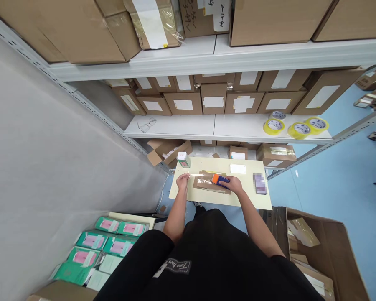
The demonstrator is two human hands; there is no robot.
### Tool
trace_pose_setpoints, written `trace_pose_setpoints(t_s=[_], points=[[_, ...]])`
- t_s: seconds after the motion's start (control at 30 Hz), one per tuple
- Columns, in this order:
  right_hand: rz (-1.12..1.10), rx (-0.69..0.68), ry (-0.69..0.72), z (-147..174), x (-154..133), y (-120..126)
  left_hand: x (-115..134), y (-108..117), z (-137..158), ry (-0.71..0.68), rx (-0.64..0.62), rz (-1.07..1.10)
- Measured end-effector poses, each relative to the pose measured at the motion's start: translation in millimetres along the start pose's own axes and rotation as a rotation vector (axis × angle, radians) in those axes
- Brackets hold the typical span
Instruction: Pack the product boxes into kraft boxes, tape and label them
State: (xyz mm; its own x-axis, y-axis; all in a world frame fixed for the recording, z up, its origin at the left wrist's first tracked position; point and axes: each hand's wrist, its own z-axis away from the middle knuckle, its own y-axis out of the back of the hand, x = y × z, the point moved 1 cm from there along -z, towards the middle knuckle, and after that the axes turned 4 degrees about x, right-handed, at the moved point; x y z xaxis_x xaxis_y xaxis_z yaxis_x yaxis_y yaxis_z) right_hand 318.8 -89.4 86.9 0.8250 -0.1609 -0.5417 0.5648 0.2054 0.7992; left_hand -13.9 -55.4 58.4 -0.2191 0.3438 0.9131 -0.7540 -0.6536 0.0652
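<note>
My left hand [183,180], its fingers pinched, is at the left end of a clear strip of tape [196,175] stretched over a flattened-looking brown cardboard package [203,184]. In my right hand [234,184] is an orange and dark-blue tape dispenser [219,180], held over the right half of the package. Shiny tape lies on the cardboard. The package rests on a pale yellow table [250,200]. Behind my left hand stands a small green and white box [184,159]. A white label [237,169] lies beyond my right hand.
A blurred purple stack [260,184] sits at the table's right. Shelves ahead hold taped boxes [183,104], yellow tape rolls [299,130] and glasses [147,125]. Green and pink boxes [90,241] are stacked at lower left. A large open carton [329,246] stands at lower right.
</note>
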Motion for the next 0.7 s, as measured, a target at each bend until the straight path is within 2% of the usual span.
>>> trace_pose_setpoints(t_s=[0.27, 0.7], points=[[0.091, -0.046, 0.042, -8.7, -2.7, -4.2, -41.3, -3.9, -14.9, 0.108, 0.036, -0.082], [0.070, -0.052, 0.043, -11.6, 7.5, -9.3, -76.6, -13.3, -29.4, 0.208, -0.078, -0.170]])
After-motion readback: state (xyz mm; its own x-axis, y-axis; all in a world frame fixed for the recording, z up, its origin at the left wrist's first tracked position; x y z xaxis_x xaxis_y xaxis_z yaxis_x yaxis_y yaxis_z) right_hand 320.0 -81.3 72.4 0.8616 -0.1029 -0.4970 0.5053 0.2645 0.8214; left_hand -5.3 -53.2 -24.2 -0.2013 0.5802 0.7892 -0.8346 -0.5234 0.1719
